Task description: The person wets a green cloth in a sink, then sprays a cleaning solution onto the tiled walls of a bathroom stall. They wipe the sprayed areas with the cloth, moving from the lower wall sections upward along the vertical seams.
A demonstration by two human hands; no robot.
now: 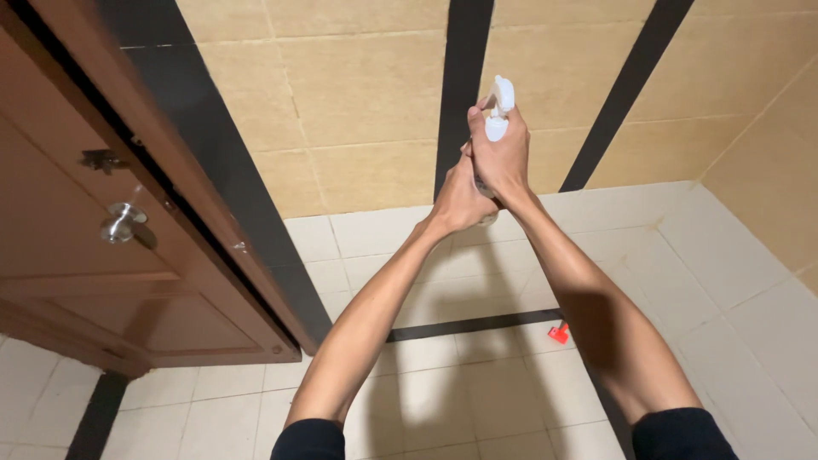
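Tiles cover this small room: a pale tiled floor [477, 383] crossed by a dark strip, and tan wall tiles [366, 94] split by two black vertical bands. One brown wooden door [94, 255] stands on the left with one round metal knob [122, 223]. One small red object [558, 333] lies on the floor. Both arms reach forward, raised before the wall. The right hand [501, 158] is closed around one white spray bottle [499, 109]; its contents are hidden. The left hand [460, 198] wraps the bottle's lower part beneath.

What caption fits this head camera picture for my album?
Two hands, left hand and right hand, grip a white spray bottle above a tiled floor beside a wooden door.
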